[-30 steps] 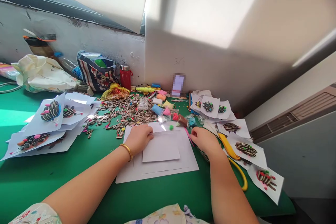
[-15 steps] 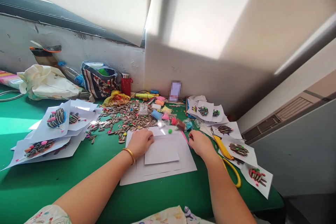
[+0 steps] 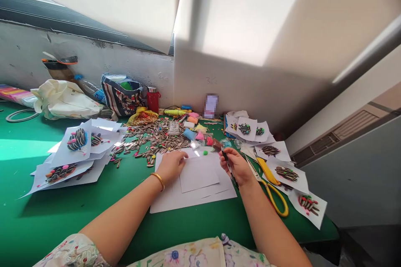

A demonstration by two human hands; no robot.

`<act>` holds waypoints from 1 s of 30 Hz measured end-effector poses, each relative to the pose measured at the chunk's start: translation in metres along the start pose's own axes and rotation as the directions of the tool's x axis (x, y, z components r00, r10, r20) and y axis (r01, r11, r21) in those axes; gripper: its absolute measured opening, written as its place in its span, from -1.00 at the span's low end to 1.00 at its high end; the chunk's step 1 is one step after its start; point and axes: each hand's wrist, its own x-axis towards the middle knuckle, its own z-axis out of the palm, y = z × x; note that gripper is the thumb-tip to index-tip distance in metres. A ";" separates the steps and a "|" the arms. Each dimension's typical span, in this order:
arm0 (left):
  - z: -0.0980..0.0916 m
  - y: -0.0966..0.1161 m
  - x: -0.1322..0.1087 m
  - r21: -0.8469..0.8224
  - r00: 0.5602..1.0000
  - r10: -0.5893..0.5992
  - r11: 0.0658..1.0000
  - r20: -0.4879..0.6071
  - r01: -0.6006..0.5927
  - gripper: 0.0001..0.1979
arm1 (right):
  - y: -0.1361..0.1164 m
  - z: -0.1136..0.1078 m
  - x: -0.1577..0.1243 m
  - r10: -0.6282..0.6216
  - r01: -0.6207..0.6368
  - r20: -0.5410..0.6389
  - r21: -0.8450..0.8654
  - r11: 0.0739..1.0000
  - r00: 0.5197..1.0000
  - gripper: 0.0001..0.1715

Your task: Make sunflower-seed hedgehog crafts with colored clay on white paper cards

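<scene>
On green table (image 3: 59, 221), centre: left hand (image 3: 171, 167), palm down, fingers slightly spread, pinning white paper sheets (image 3: 199, 177) against shifting; right hand (image 3: 238, 167), fingers curled, pinching dark pen (image 3: 229, 168) tip-down just beside them; sunflower seeds (image 3: 156, 142) heaped behind.

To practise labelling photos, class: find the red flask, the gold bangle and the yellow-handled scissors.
Red flask (image 3: 153, 102): head view, on its body.
Gold bangle (image 3: 158, 180): head view, on its band.
Yellow-handled scissors (image 3: 266, 171): head view, on the upper handle.
</scene>
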 end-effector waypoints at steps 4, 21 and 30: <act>0.002 -0.001 0.002 -0.008 1.000 0.027 1.000 0.011 -0.027 -0.79 | 0.009 0.005 0.001 0.071 -0.078 0.045 0.200 0.977 0.996 -0.55; -0.021 0.016 0.000 0.115 0.994 0.028 0.993 0.107 -0.041 -0.88 | 0.038 0.042 -0.018 -0.038 0.132 0.203 -0.473 0.871 0.978 -0.75; -0.016 0.015 -0.006 0.129 0.948 0.043 0.988 0.316 -0.088 -0.81 | 0.048 0.054 -0.025 0.015 0.122 0.205 -0.641 0.758 0.979 -0.88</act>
